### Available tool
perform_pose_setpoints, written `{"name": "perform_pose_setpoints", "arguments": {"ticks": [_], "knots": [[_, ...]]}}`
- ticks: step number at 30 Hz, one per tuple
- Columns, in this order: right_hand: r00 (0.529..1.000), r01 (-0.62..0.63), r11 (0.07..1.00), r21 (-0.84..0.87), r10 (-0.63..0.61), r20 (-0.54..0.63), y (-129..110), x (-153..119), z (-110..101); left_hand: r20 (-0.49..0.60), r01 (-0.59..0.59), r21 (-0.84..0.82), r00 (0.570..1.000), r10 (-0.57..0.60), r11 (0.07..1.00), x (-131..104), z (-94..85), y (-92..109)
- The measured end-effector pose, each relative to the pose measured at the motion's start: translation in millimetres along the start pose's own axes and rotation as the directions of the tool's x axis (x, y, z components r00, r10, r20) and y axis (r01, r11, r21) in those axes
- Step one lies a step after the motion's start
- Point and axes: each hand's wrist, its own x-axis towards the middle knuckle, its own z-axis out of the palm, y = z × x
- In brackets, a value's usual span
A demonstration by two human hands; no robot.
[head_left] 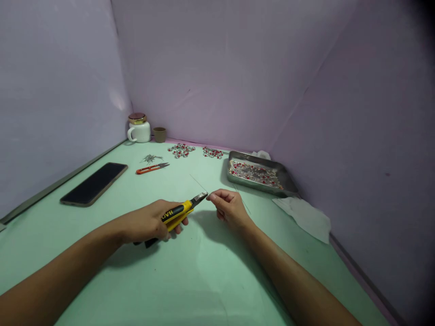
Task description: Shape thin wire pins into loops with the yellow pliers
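My left hand is wrapped round the handles of yellow and black pliers, whose jaws point up and to the right. At the jaw tips, a thin wire sticks out toward the upper left. My right hand pinches with thumb and forefinger beside the jaws, holding the wire's end; that end is mostly hidden by the fingertips. More thin wires lie on the green table just behind and right of my right hand.
A metal tray of red and clear beads stands right, near a white cloth. Behind are beaded pieces, a small brown pot and a lidded white mug. Red snips and a phone lie left.
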Motion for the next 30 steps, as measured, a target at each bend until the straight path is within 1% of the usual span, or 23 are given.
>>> {"name": "perform_pose_setpoints", "arguments": {"ticks": [3,10,15,20,24,27,29,30], "knots": [[1.0,0.01,1.0,0.0,-0.01,-0.002,0,0,0,-0.003,-0.016,0.005,1.0,0.016,1.0,-1,-1.0,1],[1.0,-0.003,1.0,-0.002,0.003,-0.004,1,-1,3,-0.011,-0.005,0.097,1.0,0.006,0.995,-1,0.3,4],[1.0,-0.002,1.0,-0.013,0.002,0.005,2,-1,5,-0.025,0.001,0.086,1.0,0.002,0.996,0,2.1,0],[1.0,-0.001,1.0,-0.004,0.001,0.0,5,-2,6,-0.045,-0.022,0.124,0.999,0.028,0.992,3,3.6,-5],[1.0,-0.002,1.0,-0.001,0.002,0.019,8,-2,6,-0.061,-0.016,0.101,0.998,0.022,0.995,5,5.5,-8],[0.999,0.011,0.999,-0.032,-0.01,0.034,9,-3,7,-0.038,-0.008,0.065,0.999,0.01,0.998,6,6.6,-8],[0.999,0.011,0.999,-0.053,-0.009,0.031,9,-4,8,-0.033,-0.005,0.099,0.999,0.009,0.995,6,8.4,-9],[1.0,0.005,0.998,-0.06,-0.004,0.021,9,-4,9,-0.054,-0.015,0.149,0.998,0.024,0.989,6,10.1,-10]]}}
